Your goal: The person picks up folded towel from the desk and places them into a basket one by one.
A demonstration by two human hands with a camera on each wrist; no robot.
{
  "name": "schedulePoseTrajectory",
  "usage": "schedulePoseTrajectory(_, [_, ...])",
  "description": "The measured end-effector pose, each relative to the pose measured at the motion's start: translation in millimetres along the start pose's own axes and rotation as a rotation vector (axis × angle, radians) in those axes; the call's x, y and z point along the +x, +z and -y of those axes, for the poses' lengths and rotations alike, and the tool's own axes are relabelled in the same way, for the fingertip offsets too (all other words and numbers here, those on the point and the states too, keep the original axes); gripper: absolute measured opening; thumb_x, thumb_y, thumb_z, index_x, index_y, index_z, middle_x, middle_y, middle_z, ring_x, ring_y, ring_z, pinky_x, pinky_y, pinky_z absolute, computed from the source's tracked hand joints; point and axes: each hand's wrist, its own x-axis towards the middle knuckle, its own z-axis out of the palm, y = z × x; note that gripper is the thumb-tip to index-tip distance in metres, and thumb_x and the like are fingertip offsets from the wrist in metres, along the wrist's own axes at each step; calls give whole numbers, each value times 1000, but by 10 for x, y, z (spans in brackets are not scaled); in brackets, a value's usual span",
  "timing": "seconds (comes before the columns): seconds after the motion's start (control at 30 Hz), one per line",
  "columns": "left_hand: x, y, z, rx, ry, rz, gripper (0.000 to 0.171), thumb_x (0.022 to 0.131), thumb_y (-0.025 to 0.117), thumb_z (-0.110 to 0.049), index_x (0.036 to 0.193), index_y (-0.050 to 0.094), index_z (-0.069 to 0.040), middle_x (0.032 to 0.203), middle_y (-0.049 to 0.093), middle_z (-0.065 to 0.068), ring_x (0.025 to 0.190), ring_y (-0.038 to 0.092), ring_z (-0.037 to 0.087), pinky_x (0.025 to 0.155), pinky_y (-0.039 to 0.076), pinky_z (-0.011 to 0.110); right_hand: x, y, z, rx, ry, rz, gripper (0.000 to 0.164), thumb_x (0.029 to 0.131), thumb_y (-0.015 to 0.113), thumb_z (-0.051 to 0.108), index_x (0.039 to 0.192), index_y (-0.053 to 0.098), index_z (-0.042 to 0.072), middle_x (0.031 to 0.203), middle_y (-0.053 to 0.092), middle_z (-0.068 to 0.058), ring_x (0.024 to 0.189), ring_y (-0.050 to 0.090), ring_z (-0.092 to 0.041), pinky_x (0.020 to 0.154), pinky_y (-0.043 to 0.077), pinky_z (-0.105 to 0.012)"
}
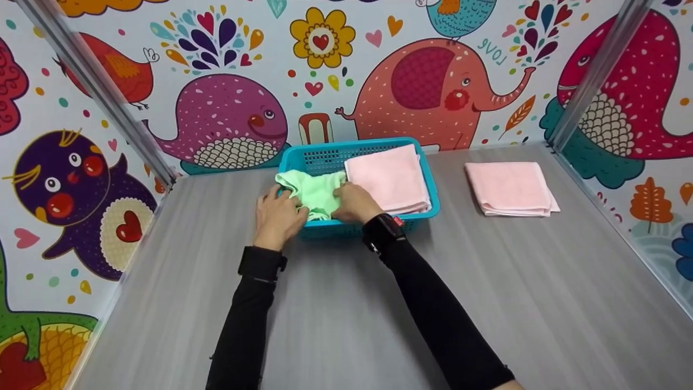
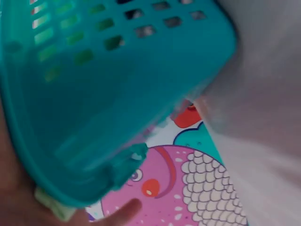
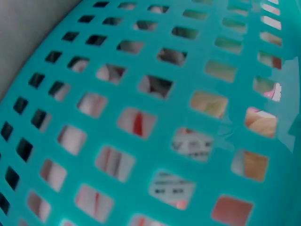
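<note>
A light green towel (image 1: 316,189), rumpled, lies in the left part of a teal plastic basket (image 1: 338,232). My left hand (image 1: 279,216) grips the towel's left side at the basket's near left rim. In the left wrist view a bit of green towel (image 2: 55,205) shows between that hand and the rim. Reaching over the near rim, my right hand (image 1: 355,203) pinches the towel's right side; its fingertips are partly hidden. Beside it in the basket sits a folded pink towel (image 1: 391,179). The right wrist view is filled by the basket's perforated wall (image 3: 115,136).
Another folded pink towel (image 1: 511,188) lies on the grey table (image 1: 487,271), right of the basket. Cartoon-printed panels (image 1: 379,27) rise at the back and both sides, joined by metal corner posts (image 1: 103,86). The basket stands close to the back panel.
</note>
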Motion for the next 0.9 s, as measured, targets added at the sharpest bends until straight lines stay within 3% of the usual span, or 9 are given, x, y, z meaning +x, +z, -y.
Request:
schedulePoseTrajectory(0.27, [35,-48,44,-43,-18,99,41,90,63,-39,113,80,-9,143,60,14,155,24,35,125,17,60,29,3,-67,-9,12,-34,58,78,92,17,131,72,7,136,63,-15,128,57,-28,109,48,-38])
schedulePoseTrajectory(0.53, [9,-16,-36,-24,-23,102,49,106,41,-37,118,79,-8,149,57,17,156,21,39,124,15,62,43,36,-28,-128,21,-38,48,79,87,22,125,77,10,140,60,-15,129,56,-30,104,51,-42])
schedulePoseTrajectory(0.7, [-10,27,-54,-60,-51,46,50,106,38,-36,118,79,-8,149,57,16,156,23,38,119,24,65,8,38,-24,-152,-6,-39,46,83,81,25,126,76,9,144,58,-16,133,53,-31,106,50,-43])
schedulePoseTrajectory(0.9, [-43,58,-37,-191,-47,-96,40,108,45,-33,121,75,-10,147,57,18,150,37,38,112,36,67,-39,46,-71,-85,-24,-168,44,88,79,31,127,75,10,135,65,-14,123,62,-29,102,52,-44])
